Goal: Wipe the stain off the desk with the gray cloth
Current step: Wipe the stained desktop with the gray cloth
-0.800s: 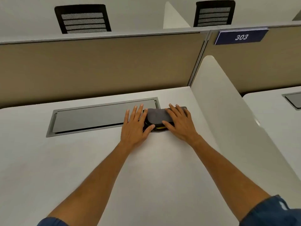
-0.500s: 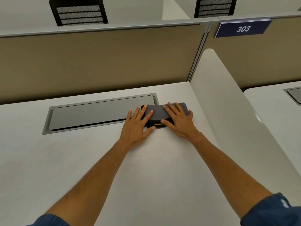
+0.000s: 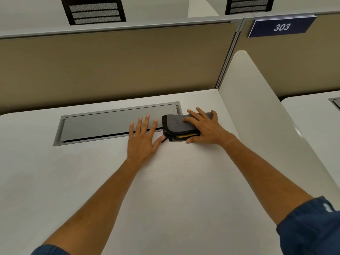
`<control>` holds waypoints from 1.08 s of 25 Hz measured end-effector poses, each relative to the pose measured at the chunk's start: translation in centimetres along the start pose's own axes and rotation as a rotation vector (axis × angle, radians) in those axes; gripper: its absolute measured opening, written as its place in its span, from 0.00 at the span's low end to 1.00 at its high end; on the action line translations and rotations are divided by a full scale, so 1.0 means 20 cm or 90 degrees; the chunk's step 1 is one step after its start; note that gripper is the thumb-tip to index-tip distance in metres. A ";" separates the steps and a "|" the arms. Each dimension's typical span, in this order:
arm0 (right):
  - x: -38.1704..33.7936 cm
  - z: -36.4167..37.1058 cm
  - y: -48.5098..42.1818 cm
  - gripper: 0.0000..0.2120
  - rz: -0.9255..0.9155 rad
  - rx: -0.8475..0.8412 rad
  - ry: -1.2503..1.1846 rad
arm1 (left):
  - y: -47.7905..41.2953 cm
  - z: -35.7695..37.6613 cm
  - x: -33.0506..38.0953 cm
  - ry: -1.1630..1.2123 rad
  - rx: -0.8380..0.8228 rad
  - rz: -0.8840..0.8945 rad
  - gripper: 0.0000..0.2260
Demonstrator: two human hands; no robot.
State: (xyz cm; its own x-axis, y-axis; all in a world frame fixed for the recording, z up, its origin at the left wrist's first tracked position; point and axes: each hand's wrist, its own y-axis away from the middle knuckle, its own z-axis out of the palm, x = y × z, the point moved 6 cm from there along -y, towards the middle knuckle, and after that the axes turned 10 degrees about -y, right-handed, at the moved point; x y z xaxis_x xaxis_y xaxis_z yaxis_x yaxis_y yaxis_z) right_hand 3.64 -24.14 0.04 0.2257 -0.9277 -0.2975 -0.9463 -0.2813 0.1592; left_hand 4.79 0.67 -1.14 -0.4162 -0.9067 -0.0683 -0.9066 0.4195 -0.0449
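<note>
- Your cloth (image 3: 177, 124) lies folded near the desk's back right corner, its left end overlapping the right end of the cable tray lid (image 3: 110, 124). It is soft gray fabric with a dark stitched border, and a yellow layer shows at its near edge.
- Your right hand (image 3: 204, 126) lies flat on the cloth, fingers (image 3: 193, 115) spread over its top and thumb curled at the near edge. It presses down rather than clamping.
- Your left hand (image 3: 142, 138) has come off the cloth since half a second ago. It now rests palm down just beside it, fingers apart, tips on the lid, thumb nearly touching the cloth's near left corner.
- That leaves the cloth to your right hand alone, so the wiping stroke looks ready to start.
- A small dark speck (image 3: 165, 145) sits on the desk (image 3: 165, 199) just in front of the cloth's near left corner. It may be the stain; it is too small to tell.
- The desk is smooth, matte and off-white. The lid is flat gray metal in a recessed frame.
- A curved white divider (image 3: 266, 116) stands along the right edge.
</note>
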 end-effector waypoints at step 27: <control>-0.22 -0.08 0.57 0.21 0.066 0.081 0.030 | 0.35 -0.11 0.07 0.035 -0.006 -0.033 0.39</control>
State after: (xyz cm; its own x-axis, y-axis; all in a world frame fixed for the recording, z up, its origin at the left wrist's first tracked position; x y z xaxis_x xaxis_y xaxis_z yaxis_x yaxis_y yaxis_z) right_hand -7.80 -23.59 4.71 0.1327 -0.9617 -0.2399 -0.9861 -0.1524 0.0655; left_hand -2.28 2.18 0.57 -0.3723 -0.9280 -0.0109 -0.9273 0.3725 -0.0378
